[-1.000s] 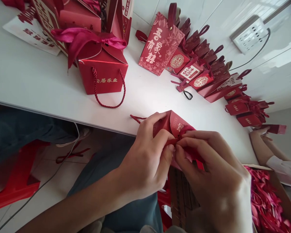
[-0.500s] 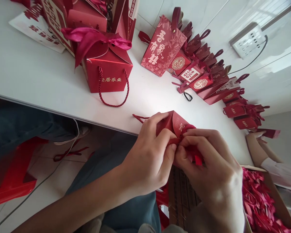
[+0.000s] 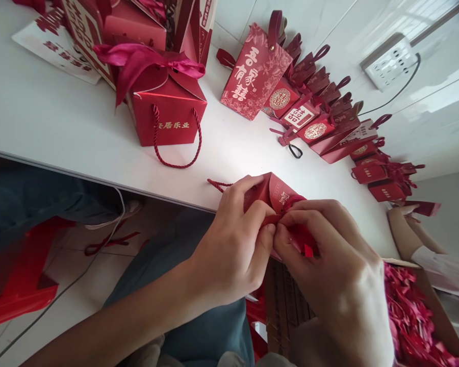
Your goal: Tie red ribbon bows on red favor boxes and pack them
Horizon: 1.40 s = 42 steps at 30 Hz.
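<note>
A small red gift box with a twisted cord handle sits at the table's front edge, partly hidden by my fingers. My left hand spreads over its near side, with thumb and index finger pinching a red ribbon. Opposite it, my right hand is closed on the same ribbon, fingertips touching those of the left. A loop of ribbon and a bright red piece show under my right fingers. Further left stands a finished-looking red box with a pink ribbon bow and a hanging cord handle.
Against the wall runs a row of red boxes, with a power strip above. An open carton of ribbons stands at lower right. Another person's hand is beyond it. A red stool is at left.
My right hand's fingers have shifted slightly left and up at the ribbon. The left hand keeps its pinch, and the box has barely moved.
</note>
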Motion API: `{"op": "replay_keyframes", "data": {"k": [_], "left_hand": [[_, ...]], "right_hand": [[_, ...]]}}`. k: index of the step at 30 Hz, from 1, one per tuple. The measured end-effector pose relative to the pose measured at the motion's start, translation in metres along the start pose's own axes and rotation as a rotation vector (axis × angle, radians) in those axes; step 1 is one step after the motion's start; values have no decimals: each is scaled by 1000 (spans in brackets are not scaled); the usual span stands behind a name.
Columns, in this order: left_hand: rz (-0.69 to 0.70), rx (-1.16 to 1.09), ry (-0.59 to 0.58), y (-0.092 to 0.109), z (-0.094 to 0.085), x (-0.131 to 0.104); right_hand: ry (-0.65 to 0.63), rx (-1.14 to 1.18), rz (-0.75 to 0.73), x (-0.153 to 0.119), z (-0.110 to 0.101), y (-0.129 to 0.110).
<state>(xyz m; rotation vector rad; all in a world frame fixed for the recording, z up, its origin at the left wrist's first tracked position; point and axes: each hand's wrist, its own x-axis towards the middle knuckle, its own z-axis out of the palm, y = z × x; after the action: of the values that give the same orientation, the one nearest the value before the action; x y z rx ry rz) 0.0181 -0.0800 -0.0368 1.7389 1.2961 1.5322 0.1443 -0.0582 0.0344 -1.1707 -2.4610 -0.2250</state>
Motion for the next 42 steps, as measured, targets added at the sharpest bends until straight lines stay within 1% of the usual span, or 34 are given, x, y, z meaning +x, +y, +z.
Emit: {"op": "replay_keyframes", "data": {"k": [5, 18, 23, 31, 35, 39, 42], "left_hand": [[1, 22, -8, -1, -1, 0], [5, 33, -12, 0, -1, 0], [0, 54, -11, 0, -2, 0], [-4, 67, -10, 1, -1, 0], [15, 96, -1, 2, -2, 2], [27, 86, 21, 1, -1, 2], [30, 87, 37, 0, 1, 2]], "right_hand": [[-40, 17, 23, 2, 1, -2], [59, 50, -26, -6, 0, 3], [39, 40, 6, -4, 2, 1], [-3, 2, 16, -1, 4, 0], [7, 18, 3, -2, 4, 2], [48, 41, 17, -3, 3, 2], [44, 55, 32, -3, 2, 1]]}}
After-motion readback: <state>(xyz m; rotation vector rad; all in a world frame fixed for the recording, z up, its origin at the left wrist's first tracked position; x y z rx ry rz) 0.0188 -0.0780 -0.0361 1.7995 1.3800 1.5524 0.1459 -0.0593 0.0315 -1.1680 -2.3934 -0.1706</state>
